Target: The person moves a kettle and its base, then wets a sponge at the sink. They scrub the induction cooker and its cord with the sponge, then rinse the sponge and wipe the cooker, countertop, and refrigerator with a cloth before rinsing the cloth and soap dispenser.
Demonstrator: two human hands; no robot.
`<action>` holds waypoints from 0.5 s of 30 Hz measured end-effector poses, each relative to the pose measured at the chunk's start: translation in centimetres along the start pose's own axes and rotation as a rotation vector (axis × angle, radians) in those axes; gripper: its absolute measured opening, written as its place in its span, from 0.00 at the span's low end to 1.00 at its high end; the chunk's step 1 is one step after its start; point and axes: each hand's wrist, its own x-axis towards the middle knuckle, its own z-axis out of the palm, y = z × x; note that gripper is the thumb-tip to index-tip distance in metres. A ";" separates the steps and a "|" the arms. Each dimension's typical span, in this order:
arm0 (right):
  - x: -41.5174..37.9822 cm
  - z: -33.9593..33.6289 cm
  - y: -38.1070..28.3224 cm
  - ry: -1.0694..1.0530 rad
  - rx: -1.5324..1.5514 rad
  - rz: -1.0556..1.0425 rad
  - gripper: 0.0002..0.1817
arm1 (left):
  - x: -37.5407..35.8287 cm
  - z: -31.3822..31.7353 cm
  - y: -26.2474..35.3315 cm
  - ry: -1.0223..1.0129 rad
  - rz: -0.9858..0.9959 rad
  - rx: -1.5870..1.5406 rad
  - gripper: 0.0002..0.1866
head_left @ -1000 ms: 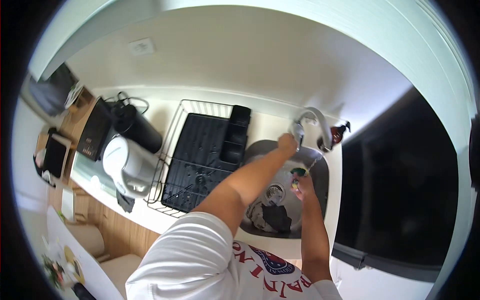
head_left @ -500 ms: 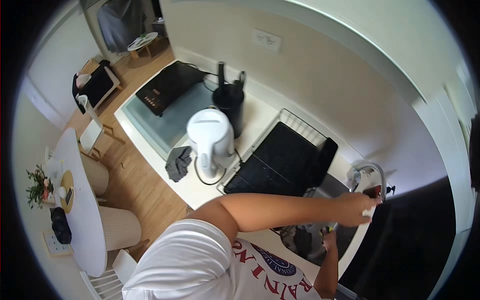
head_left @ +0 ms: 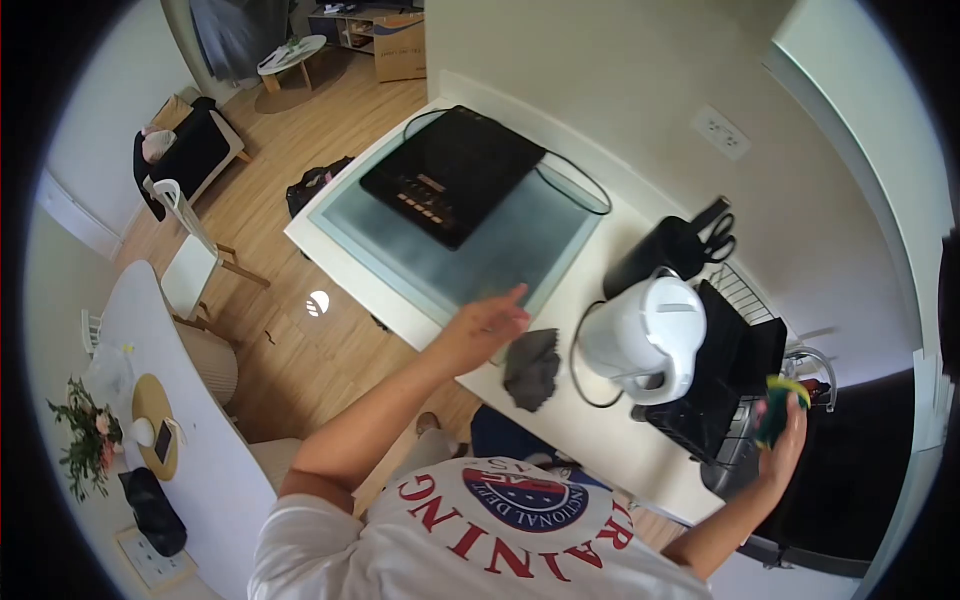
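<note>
My left hand (head_left: 485, 328) hovers over the near edge of the glass board (head_left: 395, 275), fingers apart and holding nothing. A crumpled grey cloth (head_left: 532, 370) lies on the counter just right of it. A black induction cooktop (head_left: 455, 175) rests on the glass farther back. My right hand (head_left: 785, 445) is raised over the sink (head_left: 728, 475), its fingers closed round a green and yellow sponge (head_left: 775, 415). The curved faucet (head_left: 822, 368) stands behind that hand.
A white electric kettle (head_left: 650, 330) stands mid-counter, its cord looping left. Behind it is a black utensil holder (head_left: 655, 255) with scissors. A black dish rack (head_left: 715, 370) sits beside the sink. Left of the counter are a white table (head_left: 190, 420) and a chair (head_left: 190, 275).
My left hand has left the faucet and swung left to the glass board. My right hand has risen out of the sink with the sponge. The view has turned left.
</note>
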 end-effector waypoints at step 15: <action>5.1 56.9 14.0 -0.454 -0.843 -1.136 0.23 | 3.8 -25.8 -13.0 0.637 -0.243 0.084 0.31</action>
